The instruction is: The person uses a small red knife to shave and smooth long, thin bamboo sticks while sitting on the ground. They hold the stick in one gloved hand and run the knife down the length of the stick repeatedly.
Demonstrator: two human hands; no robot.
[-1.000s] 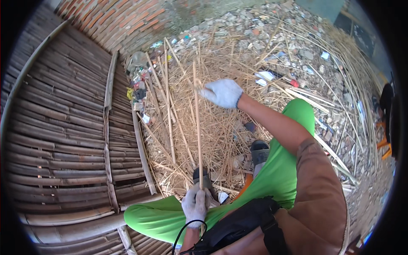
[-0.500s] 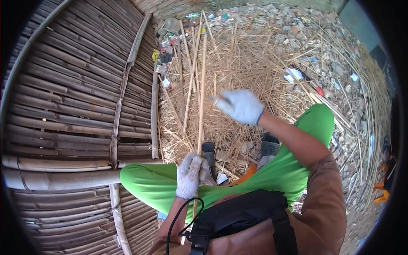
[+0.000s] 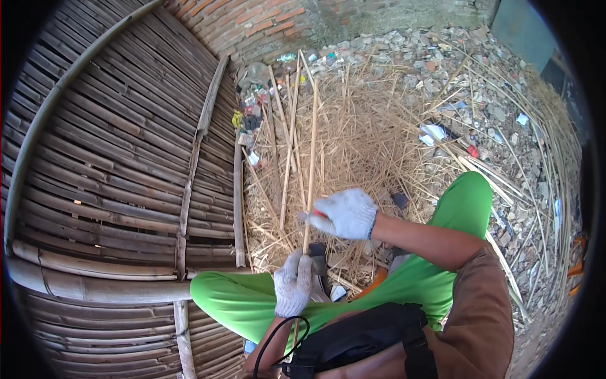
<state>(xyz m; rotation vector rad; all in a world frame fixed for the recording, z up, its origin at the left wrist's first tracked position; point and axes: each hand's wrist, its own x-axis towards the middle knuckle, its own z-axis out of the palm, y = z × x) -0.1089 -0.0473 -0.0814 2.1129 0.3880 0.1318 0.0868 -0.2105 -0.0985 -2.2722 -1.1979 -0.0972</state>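
Littered ground [image 3: 372, 126], left hand [image 3: 293, 284] gripping stick [image 3: 312, 151], right hand [image 3: 347, 215] clenching red tool [image 3: 320, 214]

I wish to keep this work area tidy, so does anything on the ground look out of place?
Yes, apparent litter: a crumpled yellow plastic-looking scrap beside the brown bamboo slats, and flat white pieces at the right of the thin straw-coloured strips. Their bright colours look odd among these dry strips and grey stone rubble.
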